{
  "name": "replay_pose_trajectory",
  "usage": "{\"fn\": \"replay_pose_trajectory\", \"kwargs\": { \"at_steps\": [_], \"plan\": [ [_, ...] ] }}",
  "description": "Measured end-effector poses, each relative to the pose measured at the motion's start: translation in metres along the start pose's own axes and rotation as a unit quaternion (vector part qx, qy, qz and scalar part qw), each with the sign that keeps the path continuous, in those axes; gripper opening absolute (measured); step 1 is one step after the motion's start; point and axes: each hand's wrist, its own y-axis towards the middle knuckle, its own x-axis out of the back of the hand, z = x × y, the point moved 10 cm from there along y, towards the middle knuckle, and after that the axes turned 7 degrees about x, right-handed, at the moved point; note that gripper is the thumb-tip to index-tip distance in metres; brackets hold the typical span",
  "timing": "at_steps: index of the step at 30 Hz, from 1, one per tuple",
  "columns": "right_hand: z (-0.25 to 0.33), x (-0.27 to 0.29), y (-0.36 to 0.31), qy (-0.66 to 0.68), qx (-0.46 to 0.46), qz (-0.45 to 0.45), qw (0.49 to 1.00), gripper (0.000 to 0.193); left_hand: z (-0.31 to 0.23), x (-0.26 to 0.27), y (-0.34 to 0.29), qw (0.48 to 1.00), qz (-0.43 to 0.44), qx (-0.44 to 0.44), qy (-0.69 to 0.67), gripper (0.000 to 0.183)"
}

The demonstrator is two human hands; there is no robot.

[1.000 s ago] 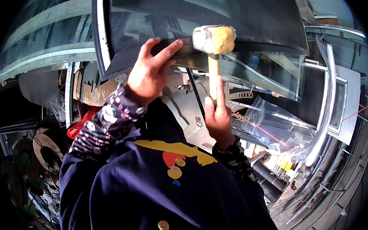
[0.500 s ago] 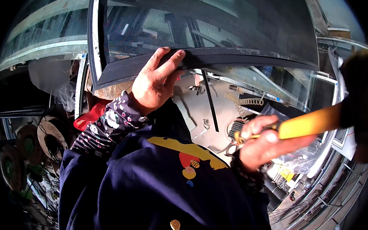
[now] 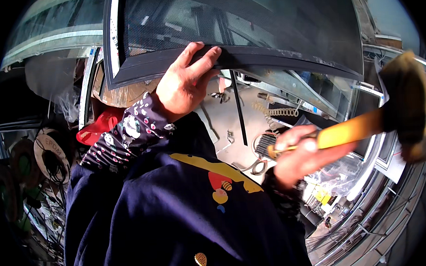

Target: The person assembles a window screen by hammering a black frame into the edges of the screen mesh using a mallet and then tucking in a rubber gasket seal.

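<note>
**Overhead, bracing a dark frame and gripping a mallet**

Up high, pressing the left hand (image 3: 184,88) against the lower edge of the dark mesh-screen frame (image 3: 276,57), palm turned toward the frame, fingers (image 3: 204,56) spread and stretched flat along the dark rail, thumb tucked below. Reaching up and forward from the lower left with the left forearm, wrist bent back, wearing a patterned dark sleeve (image 3: 126,132) with small pale shapes. Not wrapping the frame; only lying open on it, touching along the fingertips and the heel of the palm.

Lower and to the right, closing the right hand (image 3: 298,157) into a full fist around the near end of a yellow handle, knuckles toward the camera, blurred by motion. Holding the mallet (image 3: 367,127) nearly level, handle running right and slightly up, with the blurred brown, pale-edged head far out at the right edge of the view, well apart from the frame rail and from the left hand.

Filling the lower middle, a dark navy sweatshirt (image 3: 179,221) with a yellow and red print. Behind and between the hands, lying on a pale work surface (image 3: 222,118): a coiled spring (image 3: 279,112) and small metal parts. At the far left, hanging in shadow, a round reel of black cord (image 3: 50,153), with a red object (image 3: 97,127) just beside the sleeve.
</note>
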Motion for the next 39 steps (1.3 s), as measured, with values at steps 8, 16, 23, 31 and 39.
{"fn": "replay_pose_trajectory", "kwargs": {
  "at_steps": [8, 16, 23, 31, 39],
  "plan": [
    [-0.066, -0.028, -0.048, -0.365, -0.014, 0.186, 0.912, 0.056, 0.003, -0.004, -0.001, 1.0, -0.013, 0.002, 0.001, 0.029],
    [-0.02, 0.043, 0.007, 0.062, -0.101, -0.13, 0.984, 0.029, 0.007, 0.002, -0.004, 1.0, -0.017, 0.012, -0.009, 0.044],
    [-0.099, 0.01, -0.054, -0.317, -0.176, 0.161, 0.918, 0.061, 0.007, -0.002, 0.005, 0.993, -0.002, 0.081, -0.083, 0.039],
    [-0.054, 0.032, -0.021, -0.19, -0.157, 0.054, 0.968, 0.057, -0.009, -0.043, 0.018, 0.998, -0.01, -0.047, -0.035, 0.04],
    [-0.089, 0.015, -0.044, -0.459, -0.074, 0.143, 0.874, 0.053, -0.014, -0.038, 0.019, 0.999, -0.018, -0.007, -0.027, 0.039]
  ]
}}
